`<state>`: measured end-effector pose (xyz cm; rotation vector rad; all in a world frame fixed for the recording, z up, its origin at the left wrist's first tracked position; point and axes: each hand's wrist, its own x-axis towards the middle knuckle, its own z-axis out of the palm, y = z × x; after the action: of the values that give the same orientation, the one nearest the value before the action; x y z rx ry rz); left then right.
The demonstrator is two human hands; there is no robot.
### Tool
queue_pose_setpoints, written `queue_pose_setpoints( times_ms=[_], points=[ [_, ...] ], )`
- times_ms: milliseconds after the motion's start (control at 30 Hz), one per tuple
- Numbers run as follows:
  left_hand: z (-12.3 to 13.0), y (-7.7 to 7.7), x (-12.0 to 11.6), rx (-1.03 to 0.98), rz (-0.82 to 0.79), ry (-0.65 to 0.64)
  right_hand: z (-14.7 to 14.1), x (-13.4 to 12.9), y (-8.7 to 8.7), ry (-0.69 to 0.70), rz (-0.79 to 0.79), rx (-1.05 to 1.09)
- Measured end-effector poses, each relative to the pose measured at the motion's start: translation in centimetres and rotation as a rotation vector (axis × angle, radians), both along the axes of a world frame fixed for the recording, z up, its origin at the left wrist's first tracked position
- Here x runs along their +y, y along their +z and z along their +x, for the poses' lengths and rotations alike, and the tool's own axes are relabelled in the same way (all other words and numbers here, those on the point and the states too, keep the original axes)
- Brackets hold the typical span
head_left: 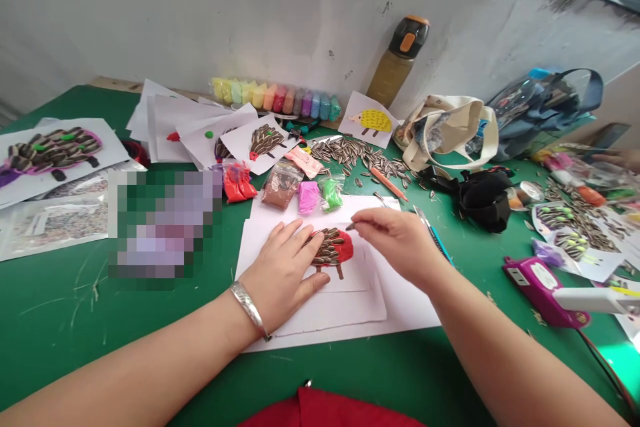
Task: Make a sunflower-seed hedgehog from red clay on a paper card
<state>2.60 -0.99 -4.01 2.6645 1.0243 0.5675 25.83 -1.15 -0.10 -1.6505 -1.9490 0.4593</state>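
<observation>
My left hand (293,273) lies flat with fingers spread on a white sheet of paper (360,307), partly covering a hedgehog picture. The hedgehog picture (330,250) has a red clay body with striped sunflower seeds stuck on its left part and brown legs; bare red clay (346,250) shows at its right end. My right hand (390,237) pinches a single sunflower seed (349,227) just above and right of that red end. Small bags of brown clay (281,187), pink clay (309,197) and green clay (332,193) lie at the paper's upper edge.
Behind the paper spreads a pile of sunflower seeds (350,152) with an orange pencil (389,184). Finished seed pictures (53,150) lie at left. A bottle (400,57), a canvas bag (450,130), a black strap bundle (483,200) and a purple glue gun (545,290) stand or lie around. Another person's hand (620,159) shows far right.
</observation>
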Motion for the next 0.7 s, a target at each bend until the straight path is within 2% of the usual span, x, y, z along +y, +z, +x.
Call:
queue_pose_setpoints(
  times_ms=[133, 367, 700],
  points=[
    [0.0, -0.5, -0.1, -0.001, -0.004, 0.002, -1.0, -2.4, -1.0, 0.06, -0.044, 0.087],
    [0.0, -0.3, -0.1, 0.012, -0.003, -0.008, -1.1, -2.3, -2.5, 0.103, 0.025, -0.033],
    [0.1, -0.1, -0.1, 0.053, 0.008, -0.01, -1.2, -2.6, -2.6, 0.185, 0.056, -0.164]
  ],
)
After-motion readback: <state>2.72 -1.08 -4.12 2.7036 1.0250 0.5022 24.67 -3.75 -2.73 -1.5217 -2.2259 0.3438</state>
